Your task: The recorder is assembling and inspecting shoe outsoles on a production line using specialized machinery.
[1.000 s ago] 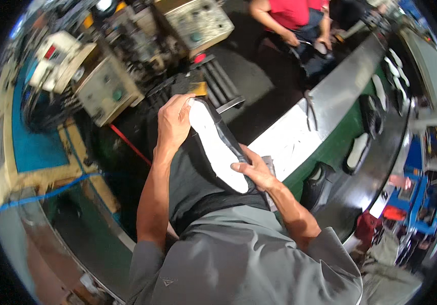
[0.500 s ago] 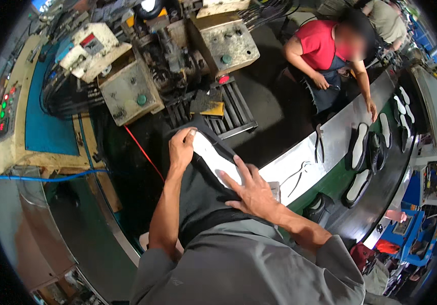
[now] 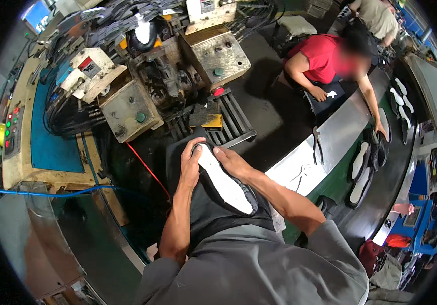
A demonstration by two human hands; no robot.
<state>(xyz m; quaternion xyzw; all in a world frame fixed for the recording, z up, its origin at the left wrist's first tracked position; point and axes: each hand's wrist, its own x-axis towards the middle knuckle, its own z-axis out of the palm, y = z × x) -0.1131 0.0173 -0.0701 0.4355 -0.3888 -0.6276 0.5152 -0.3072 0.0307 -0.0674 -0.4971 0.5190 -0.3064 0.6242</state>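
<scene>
**Shoe held sole-up, toe toward the machine**

I saw a black shoe [image 3: 213, 195] resting on the lap, turned over so its white sole [image 3: 224, 181] faced the camera. Its long axis ran diagonally: the toe end pointed up-left toward the grated machine platform [image 3: 228, 122], and the heel end came down-right toward the body. My left hand [image 3: 192, 165] was closed around the toe end from the left side, fingers curled over the edge. My right hand [image 3: 232, 161] gripped the same end from the right, fingertips pressed on the sole. The two hands nearly met at the toe. The upper was mostly hidden beneath the sole and blended with dark cloth, so I could not make out its outline. Further right, another person in a red shirt [image 3: 323, 56] leaned over a curved conveyor [image 3: 376, 203] carrying more soles.
</scene>
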